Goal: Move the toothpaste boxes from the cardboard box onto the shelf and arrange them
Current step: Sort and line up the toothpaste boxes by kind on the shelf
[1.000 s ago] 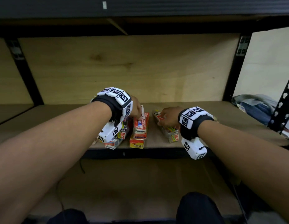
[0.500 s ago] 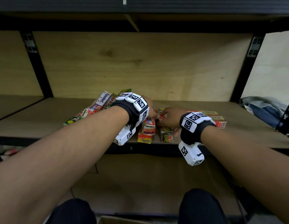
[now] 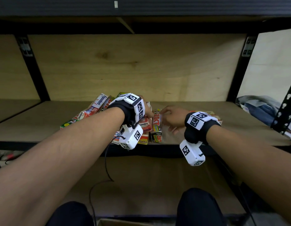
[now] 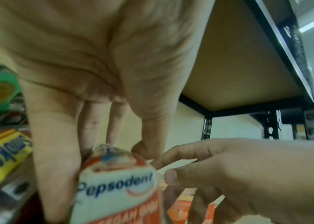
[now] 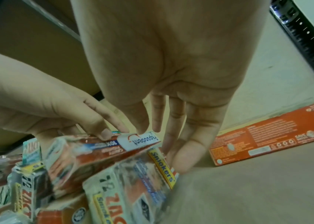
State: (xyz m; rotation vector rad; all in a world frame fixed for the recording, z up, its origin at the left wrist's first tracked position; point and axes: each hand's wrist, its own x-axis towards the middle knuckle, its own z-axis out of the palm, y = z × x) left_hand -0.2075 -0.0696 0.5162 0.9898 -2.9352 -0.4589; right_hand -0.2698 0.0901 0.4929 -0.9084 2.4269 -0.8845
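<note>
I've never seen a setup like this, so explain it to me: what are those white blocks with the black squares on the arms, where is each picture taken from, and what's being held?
No machine here: a person works with two bare hands. The white blocks strapped at the wrists are small cameras with printed marker squares on them. The wide picture comes from a camera on the person's head, looking down at a wooden shelf in a black metal rack. The two close-ups look along each palm toward the fingers.

Toothpaste boxes lie on the shelf in a loose cluster; some read Pepsodent, some Smokers. An orange box lies apart to the right.

The left hand pinches one end of a Pepsodent box between thumb and fingers. The right hand has nearly straight fingers reaching down beside that box and a Smokers box; it grips nothing.
</note>
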